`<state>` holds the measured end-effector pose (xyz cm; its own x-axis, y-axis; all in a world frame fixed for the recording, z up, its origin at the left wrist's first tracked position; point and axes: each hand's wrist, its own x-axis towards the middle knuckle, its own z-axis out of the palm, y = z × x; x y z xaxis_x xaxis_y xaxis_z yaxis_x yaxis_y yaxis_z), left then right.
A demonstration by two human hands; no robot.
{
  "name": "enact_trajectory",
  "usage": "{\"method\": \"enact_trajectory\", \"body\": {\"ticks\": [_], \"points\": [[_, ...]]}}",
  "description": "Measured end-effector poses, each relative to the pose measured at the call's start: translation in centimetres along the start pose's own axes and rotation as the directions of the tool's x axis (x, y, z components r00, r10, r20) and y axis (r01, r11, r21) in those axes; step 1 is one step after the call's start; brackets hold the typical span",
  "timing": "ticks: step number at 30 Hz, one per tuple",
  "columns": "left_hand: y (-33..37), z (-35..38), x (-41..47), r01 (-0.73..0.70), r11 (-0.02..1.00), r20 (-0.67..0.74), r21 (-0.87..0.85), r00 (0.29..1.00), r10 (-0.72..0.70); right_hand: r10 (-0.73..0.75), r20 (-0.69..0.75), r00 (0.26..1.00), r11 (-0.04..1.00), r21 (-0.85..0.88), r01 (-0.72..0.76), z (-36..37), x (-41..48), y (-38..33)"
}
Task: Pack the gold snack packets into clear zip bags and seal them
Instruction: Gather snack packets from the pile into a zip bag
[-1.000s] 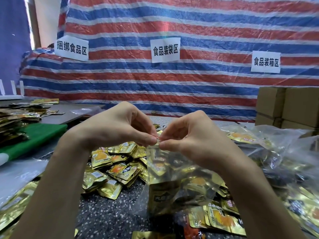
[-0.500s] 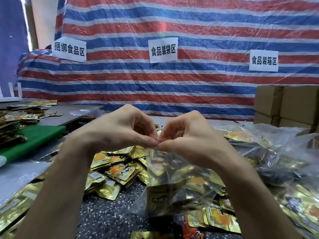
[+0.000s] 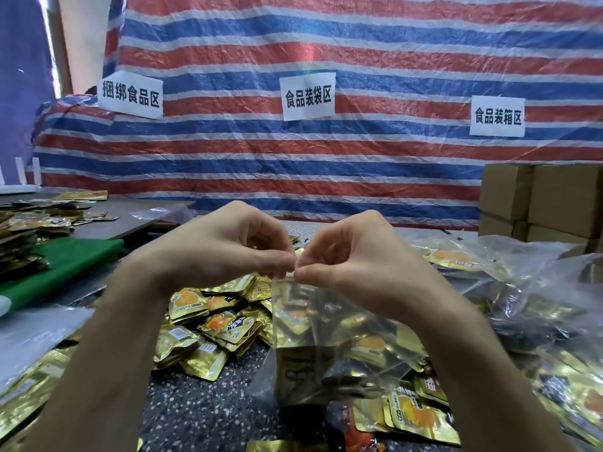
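Observation:
A clear zip bag (image 3: 329, 340) filled with gold snack packets hangs in front of me above the speckled table (image 3: 202, 415). My left hand (image 3: 225, 249) and my right hand (image 3: 355, 259) meet at its top edge, each pinching the zip strip between thumb and fingers, fingertips almost touching. A heap of loose gold snack packets (image 3: 208, 324) lies on the table just behind and left of the bag. More gold packets (image 3: 414, 415) lie under the bag at the lower right.
Filled clear bags (image 3: 509, 288) pile up at the right. Cardboard boxes (image 3: 548, 203) stand at the back right. A green board (image 3: 62, 265) and stacked packets (image 3: 26, 233) are at the left, with clear plastic (image 3: 36, 334) below. A striped tarp (image 3: 326, 151) closes the back.
Both hands stay pinched together on the bag's top edge; the view has shifted slightly and the bag hangs about the same.

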<state>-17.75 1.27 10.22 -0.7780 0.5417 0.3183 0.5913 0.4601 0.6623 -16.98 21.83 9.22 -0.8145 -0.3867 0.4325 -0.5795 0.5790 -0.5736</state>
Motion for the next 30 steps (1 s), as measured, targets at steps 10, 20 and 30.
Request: {"method": "enact_trajectory", "body": {"ticks": [10,20,30], "points": [[-0.3,0.8,0.9,-0.099,0.993,-0.101,0.057,0.989,0.104,0.024,-0.054,0.998,0.999,-0.032,-0.026,-0.9,0.0,0.7],[-1.4,0.7,1.4,-0.112,0.993,-0.156,0.045,0.981,0.118,0.012,-0.084,0.996,0.995,-0.101,-0.020,-0.9,0.1,1.0],[-2.3,1.4,1.8,-0.210,0.978,-0.217,0.011,0.954,0.207,0.019,-0.088,0.996,0.992,-0.121,-0.029,-0.4,0.4,1.5]]}}
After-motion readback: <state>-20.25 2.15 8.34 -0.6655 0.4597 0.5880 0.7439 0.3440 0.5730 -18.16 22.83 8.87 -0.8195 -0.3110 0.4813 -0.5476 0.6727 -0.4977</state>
